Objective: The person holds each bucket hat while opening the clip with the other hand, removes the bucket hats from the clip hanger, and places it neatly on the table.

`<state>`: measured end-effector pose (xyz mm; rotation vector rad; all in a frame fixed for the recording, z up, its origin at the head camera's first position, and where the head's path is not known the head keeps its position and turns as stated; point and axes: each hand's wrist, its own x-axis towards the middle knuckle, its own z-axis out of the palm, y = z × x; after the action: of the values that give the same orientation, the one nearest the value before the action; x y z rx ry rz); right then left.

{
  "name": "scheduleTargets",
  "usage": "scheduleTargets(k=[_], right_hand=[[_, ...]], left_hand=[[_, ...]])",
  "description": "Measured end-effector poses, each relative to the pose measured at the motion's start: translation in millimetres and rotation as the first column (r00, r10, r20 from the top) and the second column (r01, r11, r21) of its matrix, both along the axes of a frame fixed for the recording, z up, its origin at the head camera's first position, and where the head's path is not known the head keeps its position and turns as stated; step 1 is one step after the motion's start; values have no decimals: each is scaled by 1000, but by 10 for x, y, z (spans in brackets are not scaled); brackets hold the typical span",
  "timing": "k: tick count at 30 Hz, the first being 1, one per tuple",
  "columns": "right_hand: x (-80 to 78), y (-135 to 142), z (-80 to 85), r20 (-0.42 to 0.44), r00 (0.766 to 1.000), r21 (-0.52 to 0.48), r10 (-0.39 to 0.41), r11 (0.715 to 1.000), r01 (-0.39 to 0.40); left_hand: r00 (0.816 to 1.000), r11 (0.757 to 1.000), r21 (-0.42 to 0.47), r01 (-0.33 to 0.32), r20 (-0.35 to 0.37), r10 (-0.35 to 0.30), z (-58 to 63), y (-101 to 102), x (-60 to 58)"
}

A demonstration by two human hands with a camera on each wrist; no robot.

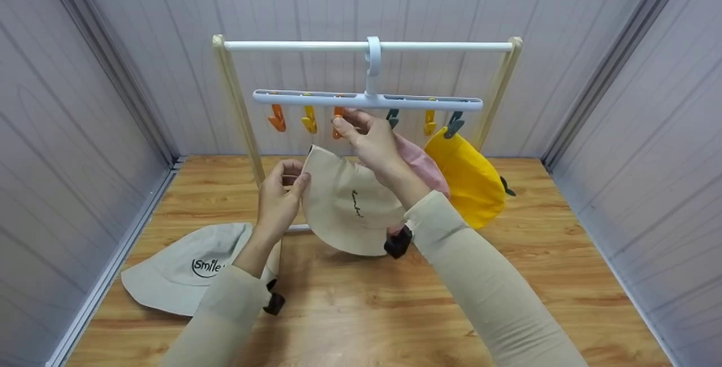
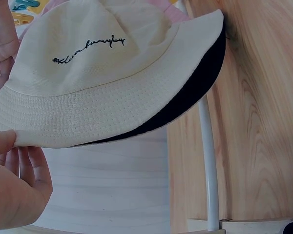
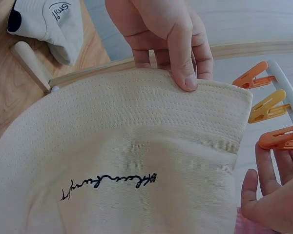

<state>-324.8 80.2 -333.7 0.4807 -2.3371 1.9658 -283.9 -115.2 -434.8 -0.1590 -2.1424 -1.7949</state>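
My left hand (image 1: pixel 277 195) pinches the brim of a cream bucket hat (image 1: pixel 344 209) between thumb and fingers. Dark script is stitched on the hat's crown, and the left wrist view shows its black lining (image 2: pixel 198 90). Raised to the bar of a pale blue clip hanger (image 1: pixel 316 98), my right hand (image 1: pixel 375 144) pinches an orange clip (image 3: pixel 278 140) with thumb and fingers. Beyond the right hand hang a pink hat (image 1: pixel 423 167), partly hidden, and a yellow hat (image 1: pixel 474 181) held by a dark green clip (image 1: pixel 453 124).
The hanger's hook (image 1: pixel 373 57) sits over the white rail (image 1: pixel 293 46) of a wood-ended stand. Further left on the bar are a yellow clip (image 1: pixel 308 120) and another orange clip (image 1: pixel 276 119). A light grey hat (image 1: pixel 169 271) marked "smile" lies on the wooden table (image 1: pixel 361 322), beside my left forearm.
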Motion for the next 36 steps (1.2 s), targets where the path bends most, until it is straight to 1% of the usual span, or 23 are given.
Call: scheduleTargets(k=[6,11,14,17,20,27,36], right_hand=[[17,-2,-6,21,1000,-14,8,1000,-8],[39,6,-6,30,999,-11,12,1000,-12],[48,12,-10,10,1000,-16,14,1000,-13],[56,14,-14,-17,999,-35,31,999,-31],[80,19,-12,-27,999,-34,45,998,-45],[154,66,3,-35,997,-13,69,997,-70],[275,230,10,-78,992,-48,99,994,-103]], left_hand=[[1000,1000,10,4,7,-4,-3,-2,25],[1000,1000,11,9,9,-9,-34,-15,15],[1000,1000,19,20,12,-21,-51,-28,14],[999,999,22,30,22,-30,-59,-42,23],[999,999,24,36,34,-37,-64,-54,34],[999,999,31,22,45,-24,-66,-57,62],[999,998,56,17,48,-20,-76,-68,92]])
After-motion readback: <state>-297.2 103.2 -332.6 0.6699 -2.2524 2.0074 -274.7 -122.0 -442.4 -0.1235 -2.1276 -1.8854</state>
